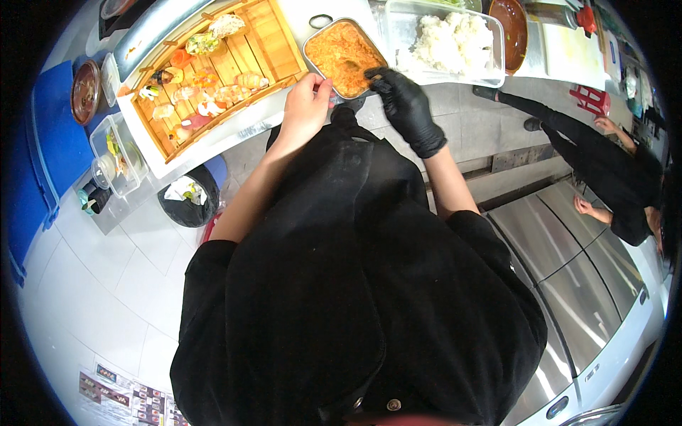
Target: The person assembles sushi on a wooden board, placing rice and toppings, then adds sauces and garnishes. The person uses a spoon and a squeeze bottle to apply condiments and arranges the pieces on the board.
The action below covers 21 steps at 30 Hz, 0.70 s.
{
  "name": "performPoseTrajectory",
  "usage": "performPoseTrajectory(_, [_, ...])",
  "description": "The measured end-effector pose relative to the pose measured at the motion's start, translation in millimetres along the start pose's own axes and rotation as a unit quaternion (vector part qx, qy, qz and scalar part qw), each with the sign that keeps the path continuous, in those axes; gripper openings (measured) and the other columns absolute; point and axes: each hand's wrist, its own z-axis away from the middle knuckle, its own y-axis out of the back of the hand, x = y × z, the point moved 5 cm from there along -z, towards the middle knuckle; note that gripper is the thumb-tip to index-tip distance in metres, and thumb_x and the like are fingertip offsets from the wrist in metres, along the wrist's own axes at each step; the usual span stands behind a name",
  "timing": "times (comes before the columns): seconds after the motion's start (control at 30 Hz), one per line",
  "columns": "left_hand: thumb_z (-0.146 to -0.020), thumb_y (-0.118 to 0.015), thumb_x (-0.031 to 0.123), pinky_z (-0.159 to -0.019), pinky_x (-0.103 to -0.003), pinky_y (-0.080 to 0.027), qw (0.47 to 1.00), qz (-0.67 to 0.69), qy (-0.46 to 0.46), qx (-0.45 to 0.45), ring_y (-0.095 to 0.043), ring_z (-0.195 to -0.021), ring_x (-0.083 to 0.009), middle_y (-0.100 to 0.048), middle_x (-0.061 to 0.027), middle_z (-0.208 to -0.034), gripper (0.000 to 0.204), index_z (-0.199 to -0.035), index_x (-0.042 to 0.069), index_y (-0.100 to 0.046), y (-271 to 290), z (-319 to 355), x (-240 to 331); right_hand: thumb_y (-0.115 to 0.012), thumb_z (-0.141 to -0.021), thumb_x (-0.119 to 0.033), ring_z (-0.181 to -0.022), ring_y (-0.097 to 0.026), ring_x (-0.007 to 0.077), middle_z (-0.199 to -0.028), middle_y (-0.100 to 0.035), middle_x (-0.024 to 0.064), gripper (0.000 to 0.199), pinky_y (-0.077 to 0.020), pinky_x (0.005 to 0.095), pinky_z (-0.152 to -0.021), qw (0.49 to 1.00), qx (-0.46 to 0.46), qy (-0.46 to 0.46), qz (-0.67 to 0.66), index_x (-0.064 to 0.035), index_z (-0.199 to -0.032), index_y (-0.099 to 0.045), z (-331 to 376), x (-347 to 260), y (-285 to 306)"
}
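Observation:
A metal tray [307, 53] of orange, finely chopped filling [339, 48] rests at the counter's front edge. My bare left hand [305, 106] is at the tray's near left corner, its fingers curled and thumb pressed in; what they pinch, if anything, is hidden. My right hand [406, 110], in a black glove, bends its fingers in over the tray's right rim. A small dark spot shows in the filling near those fingertips, too unclear to name. Left of the tray lies a wooden boat-shaped platter [273, 32] with several pieces of sushi [213, 96] on slats.
A clear tub [499, 53] of white rice [455, 44] stands right of the tray, with a brown bowl [508, 32] beyond. A bin [188, 197] with a black bag sits below the platter. At far right, another person [597, 160] in black stands near steel cabinets [575, 270].

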Motion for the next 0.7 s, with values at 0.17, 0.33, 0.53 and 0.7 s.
performPoseTrajectory(0.17, [-0.102,-0.058,0.016,-0.070,-0.029,-0.052,1.000,0.013,-0.002,-0.001,-0.069,-0.077,-0.0147,-0.069,-0.0081,-0.084,0.018,-0.097,-0.002,-0.060,-3.2,1.7,-3.3,-0.060,-0.098,-0.005,-0.082,-0.073,0.0228,-0.098,-0.073,0.0138,0.016,-0.0572,0.0339,-0.073,0.994,0.021,-0.084,-0.061,-0.0022,-0.113,-0.065,23.0,0.0,-26.9])
performPoseTrajectory(0.33, [-0.102,-0.058,0.015,-0.072,-0.030,-0.053,0.999,-0.028,-0.036,0.001,-0.070,-0.079,-0.0154,-0.069,-0.0084,-0.084,0.018,-0.096,-0.002,-0.059,-2.2,-0.3,-6.8,-0.055,-0.102,-0.014,-0.070,-0.071,0.0244,-0.086,-0.072,0.0165,0.015,-0.0548,0.0332,-0.065,0.954,0.078,-0.206,-0.203,-0.0022,-0.106,-0.063,26.6,4.0,-36.2])
performPoseTrajectory(0.53, [-0.100,-0.060,0.016,-0.073,-0.031,-0.053,0.995,-0.067,-0.078,-0.011,-0.069,-0.079,-0.0159,-0.070,-0.0086,-0.083,0.018,-0.095,-0.001,-0.059,-1.4,-2.8,-10.5,-0.046,-0.108,-0.022,-0.073,-0.070,0.0174,-0.087,-0.073,0.0133,0.027,-0.0549,0.0292,-0.064,0.768,0.166,-0.384,-0.484,0.0003,-0.109,-0.061,28.3,19.3,-48.5])
performPoseTrajectory(0.7, [-0.095,-0.065,0.017,-0.071,-0.040,-0.051,0.991,-0.067,-0.114,0.017,-0.067,-0.078,-0.0312,-0.068,-0.0179,-0.083,0.018,-0.092,0.000,-0.060,-1.1,-0.5,-12.9,-0.042,-0.109,-0.023,-0.073,-0.070,0.0207,-0.095,-0.073,0.0187,0.032,-0.0539,0.0302,-0.062,0.833,0.172,-0.337,-0.404,0.0026,-0.115,-0.059,20.3,23.8,-48.2])
